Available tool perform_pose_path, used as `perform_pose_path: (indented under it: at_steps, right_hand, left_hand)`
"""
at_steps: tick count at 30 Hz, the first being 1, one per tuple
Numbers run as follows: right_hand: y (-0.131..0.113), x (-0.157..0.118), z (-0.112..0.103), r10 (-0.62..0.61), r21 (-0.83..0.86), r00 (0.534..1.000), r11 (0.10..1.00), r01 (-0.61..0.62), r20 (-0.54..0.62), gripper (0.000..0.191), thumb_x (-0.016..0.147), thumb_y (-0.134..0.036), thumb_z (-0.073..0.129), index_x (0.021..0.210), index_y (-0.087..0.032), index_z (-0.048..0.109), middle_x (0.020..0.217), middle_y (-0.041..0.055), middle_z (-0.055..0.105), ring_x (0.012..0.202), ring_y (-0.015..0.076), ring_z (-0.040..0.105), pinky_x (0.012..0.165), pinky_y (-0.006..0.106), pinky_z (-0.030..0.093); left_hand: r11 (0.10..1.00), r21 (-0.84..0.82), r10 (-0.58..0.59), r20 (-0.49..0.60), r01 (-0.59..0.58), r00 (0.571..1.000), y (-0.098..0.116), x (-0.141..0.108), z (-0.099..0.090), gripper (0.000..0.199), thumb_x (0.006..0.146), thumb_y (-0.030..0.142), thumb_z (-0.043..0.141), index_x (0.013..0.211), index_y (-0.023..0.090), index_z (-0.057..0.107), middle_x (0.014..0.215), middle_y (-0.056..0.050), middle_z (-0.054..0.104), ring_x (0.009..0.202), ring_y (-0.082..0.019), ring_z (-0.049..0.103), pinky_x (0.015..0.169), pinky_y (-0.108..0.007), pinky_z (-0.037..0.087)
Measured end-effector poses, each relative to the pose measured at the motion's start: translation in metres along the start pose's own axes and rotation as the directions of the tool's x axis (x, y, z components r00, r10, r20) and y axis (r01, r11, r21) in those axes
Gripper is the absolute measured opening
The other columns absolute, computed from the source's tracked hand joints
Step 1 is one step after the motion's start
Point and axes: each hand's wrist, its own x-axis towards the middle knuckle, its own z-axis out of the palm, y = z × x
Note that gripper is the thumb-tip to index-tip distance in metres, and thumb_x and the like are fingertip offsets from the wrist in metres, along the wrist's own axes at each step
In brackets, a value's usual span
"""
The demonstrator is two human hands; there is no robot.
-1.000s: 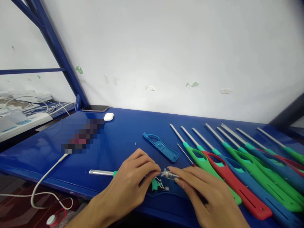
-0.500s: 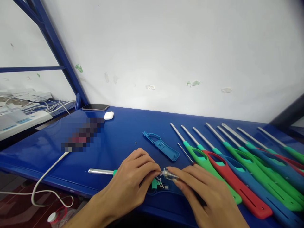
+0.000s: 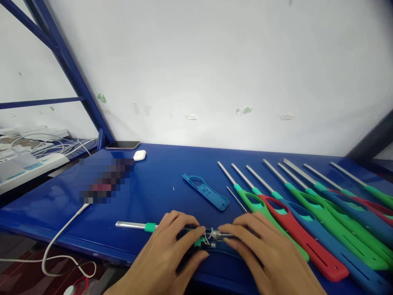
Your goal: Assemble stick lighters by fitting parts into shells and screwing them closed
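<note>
An opened blue lighter body (image 3: 225, 250) with a metal tube (image 3: 130, 225) and green collar (image 3: 150, 227) lies near the table's front edge. My left hand (image 3: 181, 246) rests over its left part, thumb and fingertips apart beside white wires and a green piece (image 3: 197, 242). My right hand (image 3: 254, 246) pinches a clear cylinder with a metal valve end (image 3: 215, 234), which sits in or just over the body. Behind my hands lies a separate blue half shell (image 3: 206, 191), inner side up.
Several green, red and blue lighters (image 3: 307, 229) lie on the right. A thin rod (image 3: 236, 199), tiny pin (image 3: 173, 189), white case (image 3: 140, 155), phone (image 3: 123, 145) and blurred object with white cable (image 3: 66, 225) are also on the table.
The clear cylinder has been lowered to the blue body. My left fingers have moved off its valve end and spread apart. The view has shifted slightly.
</note>
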Motion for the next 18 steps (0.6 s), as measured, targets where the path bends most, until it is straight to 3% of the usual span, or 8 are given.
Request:
perform_pose_path:
  at_steps: [7,18]
  right_hand:
    - [0.0011,-0.0028,0.0033,0.018,0.037,0.999,0.999,-0.019,0.04,0.026,0.112,-0.028,0.046,0.117,-0.033,0.071,0.098,-0.0006,0.071,0.083,0.0164,0.07,0.073,0.028,0.062]
    - [-0.0026,0.0003,-0.0049,-0.017,-0.02,1.0,1.0,0.017,0.025,0.036,0.113,-0.03,0.04,0.113,-0.032,0.077,0.091,0.0011,0.072,0.072,0.014,0.071,0.058,0.022,0.058]
  left_hand:
    - [0.994,0.093,0.068,-0.017,-0.066,0.998,-0.0031,-0.0004,0.0003,0.025,0.108,0.023,0.055,0.131,0.02,0.063,0.117,-0.008,0.071,0.097,-0.024,0.063,0.087,-0.042,0.06]
    - [0.992,0.104,0.086,-0.076,-0.078,0.993,-0.0023,-0.0003,0.0041,0.022,0.111,0.029,0.05,0.127,0.025,0.065,0.114,-0.005,0.076,0.092,-0.023,0.069,0.085,-0.041,0.058]
